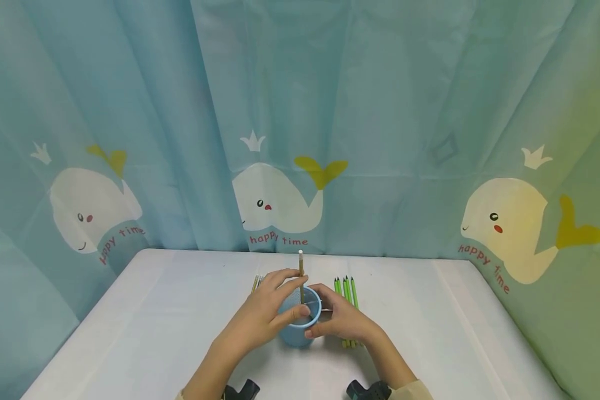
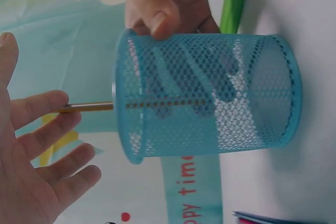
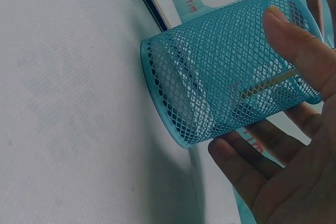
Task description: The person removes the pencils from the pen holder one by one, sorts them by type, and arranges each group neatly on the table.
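A light-blue mesh pencil cup (image 1: 296, 335) stands in the middle of the table. My right hand (image 1: 344, 315) grips it from the right, thumb (image 3: 296, 45) on its near side and fingers behind it. My left hand (image 1: 264, 311) is over the left of the rim. A gold-brown pencil (image 1: 301, 266) with a white end is pinched between its index and middle fingertips (image 2: 55, 99), while the thumb stays apart. The pencil (image 2: 94, 106) points down into the cup (image 2: 173, 129). Through the mesh its lower end shows about halfway down.
Several green pencils (image 1: 347, 289) lie side by side right of the cup, partly behind the right hand. Other pencils (image 1: 256, 282) lie behind the left hand. A blue curtain (image 1: 390, 111) with whale prints hangs beyond the white table (image 1: 430, 333).
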A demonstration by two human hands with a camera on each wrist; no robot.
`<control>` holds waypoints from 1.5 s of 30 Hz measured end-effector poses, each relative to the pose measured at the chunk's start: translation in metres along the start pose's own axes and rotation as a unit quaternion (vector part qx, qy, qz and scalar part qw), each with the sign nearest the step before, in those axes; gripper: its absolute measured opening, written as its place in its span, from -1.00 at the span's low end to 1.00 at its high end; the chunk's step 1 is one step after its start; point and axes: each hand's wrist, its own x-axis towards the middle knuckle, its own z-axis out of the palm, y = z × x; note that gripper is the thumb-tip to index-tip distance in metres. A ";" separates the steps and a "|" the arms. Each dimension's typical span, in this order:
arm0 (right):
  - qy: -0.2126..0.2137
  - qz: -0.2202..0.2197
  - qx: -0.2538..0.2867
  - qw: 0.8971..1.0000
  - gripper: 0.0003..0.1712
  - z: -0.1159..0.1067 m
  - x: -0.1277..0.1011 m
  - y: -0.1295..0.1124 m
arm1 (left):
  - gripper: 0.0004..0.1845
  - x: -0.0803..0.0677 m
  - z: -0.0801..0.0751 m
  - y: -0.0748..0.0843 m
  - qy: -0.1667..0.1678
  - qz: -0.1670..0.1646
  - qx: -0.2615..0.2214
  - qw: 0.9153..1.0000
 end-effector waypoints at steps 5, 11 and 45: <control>0.007 0.002 -0.004 1.000 -0.09 0.001 0.000 0.000 | -0.37 -0.002 -0.007 0.003 0.008 -0.003 -0.005 1.000; 0.011 0.004 -0.004 1.000 -0.08 0.001 0.001 0.001 | -0.42 0.000 -0.011 -0.001 0.055 0.040 -0.042 0.997; 0.019 -0.004 -0.009 1.000 -0.10 0.002 0.001 0.001 | -0.78 0.005 -0.016 -0.017 0.186 0.046 -0.153 0.969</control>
